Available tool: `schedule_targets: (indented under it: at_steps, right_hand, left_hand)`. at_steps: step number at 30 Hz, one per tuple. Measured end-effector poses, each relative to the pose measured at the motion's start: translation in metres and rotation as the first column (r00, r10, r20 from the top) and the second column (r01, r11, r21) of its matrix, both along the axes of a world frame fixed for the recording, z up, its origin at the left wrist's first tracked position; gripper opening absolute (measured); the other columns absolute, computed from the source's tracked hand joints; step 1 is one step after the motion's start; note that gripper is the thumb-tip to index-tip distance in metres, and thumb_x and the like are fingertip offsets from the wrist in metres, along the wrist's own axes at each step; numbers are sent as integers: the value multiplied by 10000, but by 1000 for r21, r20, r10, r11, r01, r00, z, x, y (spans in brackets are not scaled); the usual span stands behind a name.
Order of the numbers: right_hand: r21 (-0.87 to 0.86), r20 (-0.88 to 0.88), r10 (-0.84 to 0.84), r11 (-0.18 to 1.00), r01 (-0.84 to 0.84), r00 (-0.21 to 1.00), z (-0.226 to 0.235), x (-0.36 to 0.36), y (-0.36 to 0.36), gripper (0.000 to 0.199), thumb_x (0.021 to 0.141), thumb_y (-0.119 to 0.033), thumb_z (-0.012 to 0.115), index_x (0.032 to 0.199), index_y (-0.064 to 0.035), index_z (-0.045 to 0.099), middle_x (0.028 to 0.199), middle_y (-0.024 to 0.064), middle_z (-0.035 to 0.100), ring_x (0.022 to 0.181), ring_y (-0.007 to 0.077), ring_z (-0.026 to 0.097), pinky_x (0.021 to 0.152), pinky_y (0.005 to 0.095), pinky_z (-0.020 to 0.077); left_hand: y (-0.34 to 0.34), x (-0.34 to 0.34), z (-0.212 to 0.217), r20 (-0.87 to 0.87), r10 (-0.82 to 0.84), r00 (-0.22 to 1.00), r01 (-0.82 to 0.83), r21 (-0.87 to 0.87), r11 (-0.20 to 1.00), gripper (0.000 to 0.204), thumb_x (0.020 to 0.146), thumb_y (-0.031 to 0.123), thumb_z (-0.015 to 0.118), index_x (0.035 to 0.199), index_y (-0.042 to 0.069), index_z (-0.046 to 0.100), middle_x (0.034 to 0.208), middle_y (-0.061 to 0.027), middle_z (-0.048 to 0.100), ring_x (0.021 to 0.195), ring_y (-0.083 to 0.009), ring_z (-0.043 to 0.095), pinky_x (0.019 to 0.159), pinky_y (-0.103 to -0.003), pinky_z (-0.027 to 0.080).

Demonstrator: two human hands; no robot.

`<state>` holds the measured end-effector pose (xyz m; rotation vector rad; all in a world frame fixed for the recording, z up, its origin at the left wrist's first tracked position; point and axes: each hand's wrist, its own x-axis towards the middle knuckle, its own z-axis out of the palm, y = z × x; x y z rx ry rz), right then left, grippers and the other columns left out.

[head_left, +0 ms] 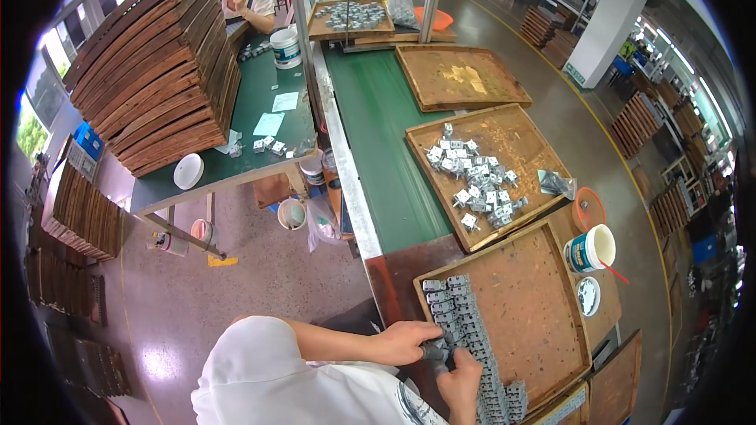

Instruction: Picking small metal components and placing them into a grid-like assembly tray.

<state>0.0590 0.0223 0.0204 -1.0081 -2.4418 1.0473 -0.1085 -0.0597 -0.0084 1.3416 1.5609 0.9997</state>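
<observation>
My left hand reaches over the near left edge of a wooden tray, its fingers closed on a small grey part. Close beside it, my right hand is closed too, with thumb and fingers against something dark that is mostly hidden. Along the tray's left side stand tight rows of grey metal box-shaped parts, with a shorter row at the near end. Beyond it, a second wooden tray carries a loose heap of silvery box-shaped parts.
A white bucket with a red stick, a white dish and an orange bowl stand right of the trays. A green conveyor belt runs ahead. At the far left, a person sits behind stacked wooden trays.
</observation>
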Motion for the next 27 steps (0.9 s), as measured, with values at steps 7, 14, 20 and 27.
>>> schedule_targets:
  at_steps: [7, 14, 20, 27]
  right_hand:
    - [53, 64, -119, 992, 115, 991, -7, -2, -18, 174, 825, -96, 628, 843, 39, 519, 835, 247, 542, 763, 487, 535, 652, 518, 435]
    - [-63, -82, -169, 985, 164, 982, 7, 21, -23, 266, 854, -171, 661, 962, 42, 544, 859, 215, 589, 760, 413, 577, 674, 452, 459]
    - [-657, -265, -342, 749, 91, 901, -1, 57, -39, 296, 817, -224, 721, 902, 49, 644, 874, 42, 663, 763, 112, 573, 638, 264, 450]
    - [-693, -415, -612, 692, 202, 674, -13, 80, -56, 223, 827, -170, 693, 876, 47, 684, 806, 61, 685, 778, 137, 615, 683, 322, 498]
  left_hand:
    - [4, -3, 20, -178, -132, 975, 150, 89, 985, 475, 674, 72, 662, 1123, 10, 520, 1073, -143, 520, 1062, -362, 484, 838, -443, 445]
    - [11, 20, 17, -304, -77, 950, 179, 326, 928, 610, 514, 73, 751, 1064, 6, 495, 1086, -174, 493, 1028, -387, 480, 869, -439, 452]
    - [9, 47, 15, -112, -251, 962, 272, 516, 812, 452, 575, 139, 732, 936, -14, 508, 915, -175, 486, 894, -394, 489, 738, -462, 456]
    - [31, 72, 36, -204, -456, 866, 485, 561, 671, 370, 573, 161, 727, 854, 21, 531, 881, -173, 490, 854, -388, 498, 712, -451, 458]
